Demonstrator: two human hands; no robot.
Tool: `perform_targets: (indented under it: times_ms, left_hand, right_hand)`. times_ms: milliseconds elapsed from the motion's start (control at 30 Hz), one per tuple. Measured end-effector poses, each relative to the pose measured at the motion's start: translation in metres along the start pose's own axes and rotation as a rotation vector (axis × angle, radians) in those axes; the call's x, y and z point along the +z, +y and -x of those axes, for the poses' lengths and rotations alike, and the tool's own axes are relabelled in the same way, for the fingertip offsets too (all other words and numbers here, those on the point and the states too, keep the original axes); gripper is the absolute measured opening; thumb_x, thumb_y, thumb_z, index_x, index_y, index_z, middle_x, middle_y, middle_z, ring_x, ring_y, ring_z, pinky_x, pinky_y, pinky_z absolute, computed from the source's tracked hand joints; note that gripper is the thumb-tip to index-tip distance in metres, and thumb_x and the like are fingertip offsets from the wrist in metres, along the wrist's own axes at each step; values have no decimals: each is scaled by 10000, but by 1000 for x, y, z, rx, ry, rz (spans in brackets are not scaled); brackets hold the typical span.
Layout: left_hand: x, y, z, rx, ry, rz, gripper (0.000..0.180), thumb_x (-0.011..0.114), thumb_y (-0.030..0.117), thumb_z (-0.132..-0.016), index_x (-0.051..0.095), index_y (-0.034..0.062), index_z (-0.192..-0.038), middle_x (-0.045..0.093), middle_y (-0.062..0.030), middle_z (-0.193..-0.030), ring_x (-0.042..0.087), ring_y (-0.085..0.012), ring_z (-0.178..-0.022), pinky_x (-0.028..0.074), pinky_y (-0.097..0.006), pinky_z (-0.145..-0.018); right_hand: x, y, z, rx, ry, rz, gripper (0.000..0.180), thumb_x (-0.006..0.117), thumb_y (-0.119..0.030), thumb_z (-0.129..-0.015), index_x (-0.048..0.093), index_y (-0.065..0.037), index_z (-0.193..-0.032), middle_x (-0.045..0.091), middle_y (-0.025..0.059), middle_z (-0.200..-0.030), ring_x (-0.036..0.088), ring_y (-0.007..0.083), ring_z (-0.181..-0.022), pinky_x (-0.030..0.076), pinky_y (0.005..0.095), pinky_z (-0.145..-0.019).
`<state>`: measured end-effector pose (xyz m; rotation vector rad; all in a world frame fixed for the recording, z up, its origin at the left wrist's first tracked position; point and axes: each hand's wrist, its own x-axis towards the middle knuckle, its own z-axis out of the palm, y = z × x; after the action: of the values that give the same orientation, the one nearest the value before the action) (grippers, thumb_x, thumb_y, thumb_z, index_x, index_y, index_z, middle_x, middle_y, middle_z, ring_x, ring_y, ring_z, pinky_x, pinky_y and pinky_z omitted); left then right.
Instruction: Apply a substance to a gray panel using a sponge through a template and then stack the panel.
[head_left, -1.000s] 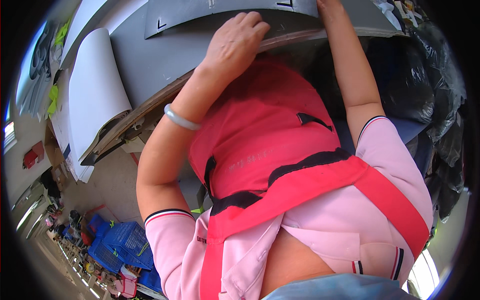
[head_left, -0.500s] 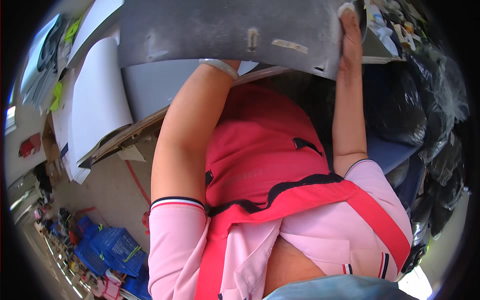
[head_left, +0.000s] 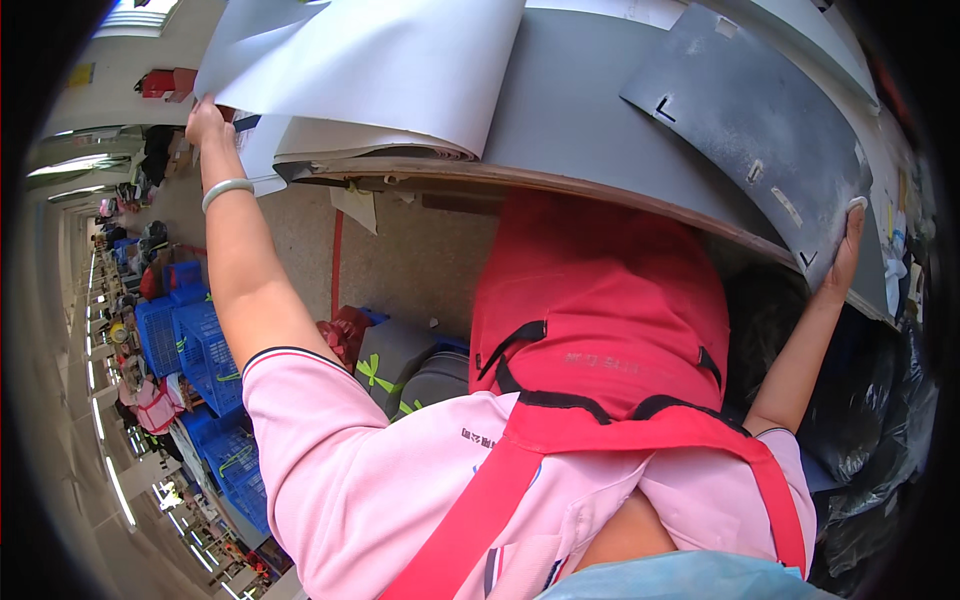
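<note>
My left hand is closed on the near left corner of a large white sheet, which bends up off the table. At the right, my right hand grips the end of a curved dark grey template with small slots and tape patches. A small white piece shows at its fingertips; I cannot tell what it is. Under the template lies a smooth grey sheet on the table. More of the white material lies rolled or folded below the raised sheet.
The wooden table edge runs in front of my red apron. Blue plastic crates stand at the lower left, near grey bundles with a green ribbon. Black plastic bags crowd the right side.
My left hand has come out from behind the template and moved far left to the white sheet's corner. The template has swung to the right and down onto the grey sheet, with my right hand.
</note>
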<state>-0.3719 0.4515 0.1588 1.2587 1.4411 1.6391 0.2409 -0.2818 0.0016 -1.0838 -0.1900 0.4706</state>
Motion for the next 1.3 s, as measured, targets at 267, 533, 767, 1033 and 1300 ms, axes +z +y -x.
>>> perform_targets:
  times_ms: [267,533,767,1033,1300]
  left_hand:
    - [-111,-212,1,-426,-75,-66,287,761,169,-922,636,-38,-1077,689,-133,-936,697,-265,-749,588,-412,-592]
    - [-77,-104,47,145,-51,-519,531,817,221,-844,636,-72,-1248,705,-151,-1114,685,-260,-981,549,-393,-883]
    - [34,33,357,713,-1043,-190,192,715,80,-963,747,64,-1152,733,-57,-978,690,-121,-876,551,-263,-803]
    - [68,32,452,905,-1361,-414,227,780,185,-884,731,21,-1033,683,-98,-996,650,-286,-915,543,-379,-799]
    - [60,22,453,915,-1380,-418,243,794,205,-866,735,25,-1018,680,-97,-991,641,-289,-929,534,-383,-805]
  right_hand:
    - [5,-12,-5,97,5,52,475,573,-329,-1070,521,-40,-1444,595,121,-1406,595,243,-1263,482,391,-1099]
    - [11,-6,-24,92,-108,132,393,641,-352,-1032,651,-42,-1274,721,71,-1153,709,196,-982,563,346,-941]
    - [90,16,-32,-13,-318,597,221,688,-313,-1011,696,-95,-1042,658,-33,-880,585,73,-768,483,250,-707]
    - [115,0,-31,-100,-217,1179,269,740,-270,-921,671,-28,-825,572,-44,-751,489,80,-712,412,293,-637]
    - [109,3,-46,-66,-315,1116,248,744,-270,-924,694,-47,-830,573,-51,-745,486,79,-697,399,286,-624]
